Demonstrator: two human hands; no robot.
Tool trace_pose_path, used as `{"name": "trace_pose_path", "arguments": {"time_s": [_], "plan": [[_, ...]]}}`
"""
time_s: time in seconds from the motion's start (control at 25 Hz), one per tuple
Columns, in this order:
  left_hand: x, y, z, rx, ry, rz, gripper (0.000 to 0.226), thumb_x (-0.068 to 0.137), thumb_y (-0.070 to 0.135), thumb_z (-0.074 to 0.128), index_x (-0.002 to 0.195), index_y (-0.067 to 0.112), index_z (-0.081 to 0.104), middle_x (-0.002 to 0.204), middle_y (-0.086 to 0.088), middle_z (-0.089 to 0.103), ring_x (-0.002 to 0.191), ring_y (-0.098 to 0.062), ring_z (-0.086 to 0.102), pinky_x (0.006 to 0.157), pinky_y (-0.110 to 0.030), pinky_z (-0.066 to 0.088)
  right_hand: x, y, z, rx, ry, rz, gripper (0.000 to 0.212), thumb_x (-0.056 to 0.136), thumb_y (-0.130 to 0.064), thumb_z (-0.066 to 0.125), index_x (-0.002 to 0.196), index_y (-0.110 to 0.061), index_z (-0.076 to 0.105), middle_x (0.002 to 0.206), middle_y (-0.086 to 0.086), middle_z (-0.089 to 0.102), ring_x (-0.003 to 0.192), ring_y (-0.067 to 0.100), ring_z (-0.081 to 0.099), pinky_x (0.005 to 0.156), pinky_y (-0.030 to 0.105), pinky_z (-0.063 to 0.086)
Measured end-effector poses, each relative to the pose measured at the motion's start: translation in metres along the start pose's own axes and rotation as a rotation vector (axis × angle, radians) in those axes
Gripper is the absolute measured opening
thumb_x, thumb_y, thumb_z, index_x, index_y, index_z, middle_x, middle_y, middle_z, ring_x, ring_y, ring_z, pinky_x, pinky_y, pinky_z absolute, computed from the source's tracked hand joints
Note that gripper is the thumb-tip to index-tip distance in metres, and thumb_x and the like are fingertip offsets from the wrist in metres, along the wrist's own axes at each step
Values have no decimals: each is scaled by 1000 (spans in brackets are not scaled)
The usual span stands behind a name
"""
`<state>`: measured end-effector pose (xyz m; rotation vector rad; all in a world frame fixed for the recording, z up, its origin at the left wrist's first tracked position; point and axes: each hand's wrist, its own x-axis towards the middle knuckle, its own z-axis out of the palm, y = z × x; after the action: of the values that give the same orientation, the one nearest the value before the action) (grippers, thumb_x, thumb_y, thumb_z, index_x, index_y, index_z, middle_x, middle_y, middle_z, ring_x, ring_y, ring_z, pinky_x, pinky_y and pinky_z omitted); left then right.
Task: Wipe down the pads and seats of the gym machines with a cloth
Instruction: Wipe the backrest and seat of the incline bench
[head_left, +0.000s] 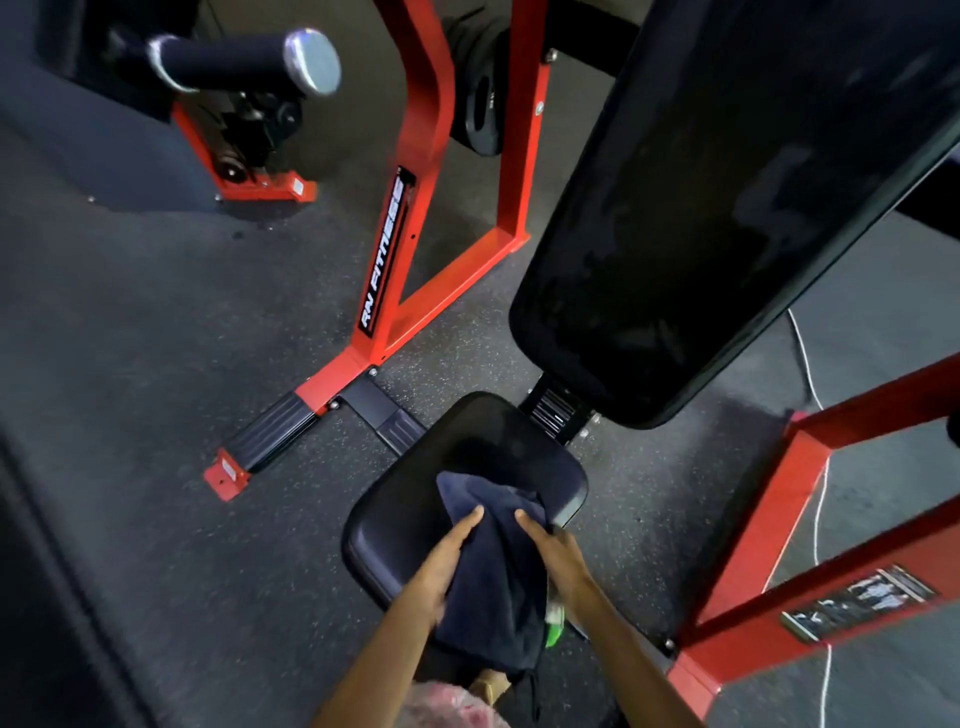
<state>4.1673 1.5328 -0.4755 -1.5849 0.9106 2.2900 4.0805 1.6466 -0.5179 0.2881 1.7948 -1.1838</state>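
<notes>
A small black seat pad sits low in the middle, with a long black back pad tilted above it to the right. A dark navy cloth lies on the seat and hangs over its near edge. My left hand presses on the cloth's left side with straight fingers. My right hand touches the cloth's right side with a straight finger; its lower fingers are hidden. A green and white object shows just under that hand, and I cannot tell whether the hand holds it.
The red machine frame rises to the left of the seat, and a second red frame stands on the right. A chrome-capped roller bar sits at top left. A white cord runs over the dark rubber floor.
</notes>
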Motion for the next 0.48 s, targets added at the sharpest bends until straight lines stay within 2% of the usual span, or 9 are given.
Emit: {"name": "trace_pose_path", "arguments": {"time_s": [0.08, 0.12, 0.16, 0.24, 0.36, 0.4, 0.48], "plan": [[-16, -23, -12, 30, 112, 77, 35, 92, 32, 54, 114, 5, 55, 113, -10, 59, 113, -32, 54, 85, -36, 46, -19, 15, 8, 82, -78, 77, 48, 74, -33, 78, 109, -1, 66, 104, 12, 70, 97, 25, 66, 88, 40, 53], [-19, -37, -20, 33, 206, 133, 32, 92, 28, 56, 113, 4, 55, 111, -11, 58, 112, -32, 54, 85, -35, 43, -29, 24, 13, 94, -73, 56, 36, 77, -24, 77, 101, 1, 67, 99, 15, 71, 92, 25, 67, 84, 39, 55], [-28, -47, -25, 14, 305, 199, 25, 91, 25, 58, 106, 5, 57, 104, -11, 59, 105, -31, 56, 83, -34, 42, -36, 34, 18, 98, -45, 8, 31, 77, -19, 76, 96, 4, 67, 95, 18, 71, 89, 26, 67, 80, 40, 55], [-40, -67, -37, -2, 442, 313, 15, 88, 22, 63, 87, 8, 62, 87, -9, 64, 87, -28, 60, 73, -34, 45, -47, 51, 26, -28, 42, -113, 29, 79, -20, 75, 93, 2, 63, 92, 18, 69, 85, 27, 66, 75, 41, 54], [-52, -104, -60, 15, 547, 429, 31, 86, 24, 65, 59, 15, 54, 56, 0, 55, 61, -22, 54, 51, -23, 40, -66, 71, 37, -237, 107, -208, 26, 83, -25, 71, 95, -6, 57, 85, 3, 64, 84, 24, 61, 67, 35, 48], [-54, -111, -65, 55, 572, 435, 37, 86, 26, 65, 55, 16, 49, 51, 3, 49, 55, -19, 49, 46, -18, 35, -71, 77, 38, -252, 108, -231, 25, 84, -25, 70, 96, -8, 55, 84, -2, 61, 85, 22, 60, 65, 32, 44], [-55, -123, -72, 150, 597, 438, 43, 86, 29, 65, 52, 16, 43, 49, 4, 43, 49, -12, 42, 42, -18, 29, -79, 80, 40, -314, 127, -264, 24, 86, -27, 68, 97, -11, 53, 83, -4, 60, 88, 25, 60, 65, 31, 41]]}}
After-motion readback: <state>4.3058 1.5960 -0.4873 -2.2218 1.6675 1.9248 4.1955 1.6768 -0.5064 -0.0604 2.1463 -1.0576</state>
